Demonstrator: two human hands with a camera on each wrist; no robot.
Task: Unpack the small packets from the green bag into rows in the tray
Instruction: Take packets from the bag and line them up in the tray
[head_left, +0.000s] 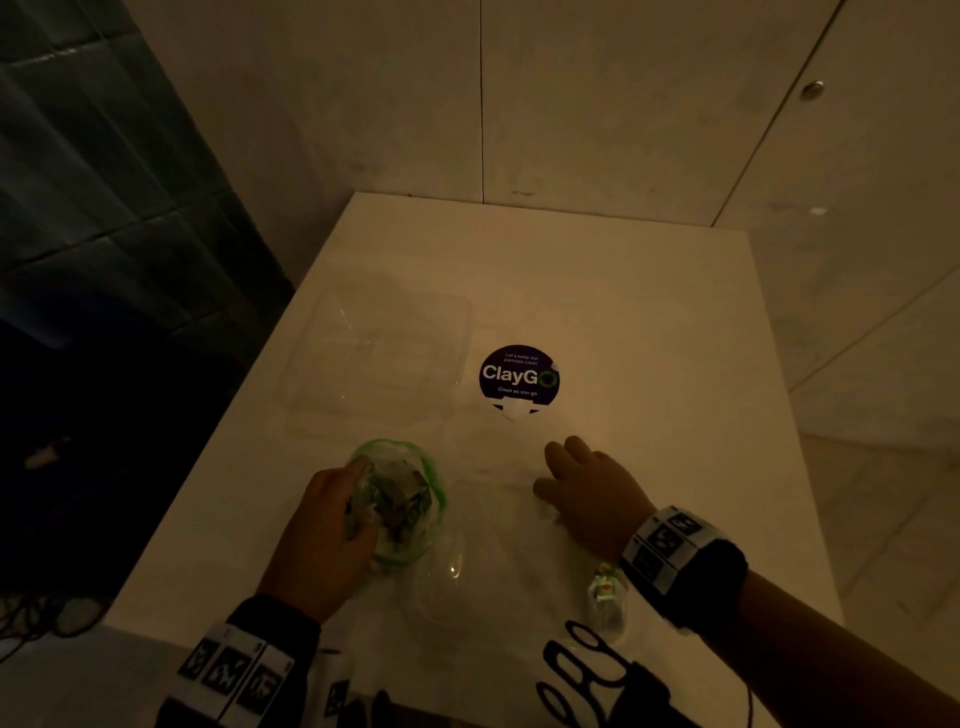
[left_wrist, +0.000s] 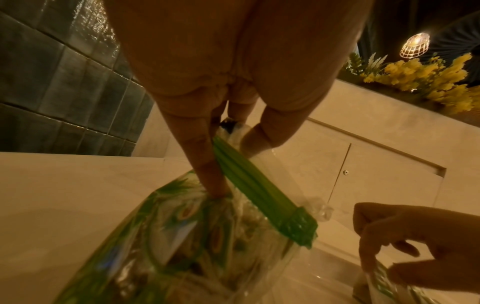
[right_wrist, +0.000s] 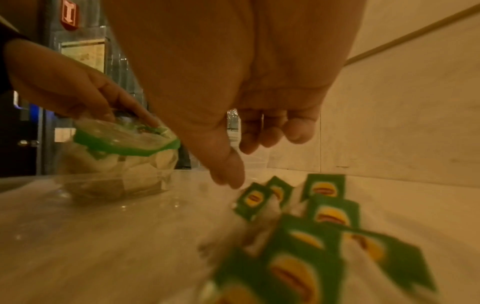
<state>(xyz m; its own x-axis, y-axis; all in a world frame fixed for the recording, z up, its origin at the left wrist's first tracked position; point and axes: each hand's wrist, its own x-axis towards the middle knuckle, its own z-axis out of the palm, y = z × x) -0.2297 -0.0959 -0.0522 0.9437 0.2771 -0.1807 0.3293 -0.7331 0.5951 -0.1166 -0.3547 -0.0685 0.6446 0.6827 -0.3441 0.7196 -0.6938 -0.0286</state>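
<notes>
Green bag (head_left: 402, 501) beside ClayGo sticker (head_left: 518, 378)

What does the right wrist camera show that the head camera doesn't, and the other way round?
Only the right wrist view shows the green packets clearly, several overlapping below the right hand, with yellow logos. Only the head view shows the round ClayGo sticker on the white table and a clear lid lying beyond the bag. Both show the left hand gripping the green-rimmed bag, and the right hand with nothing gripped.
</notes>
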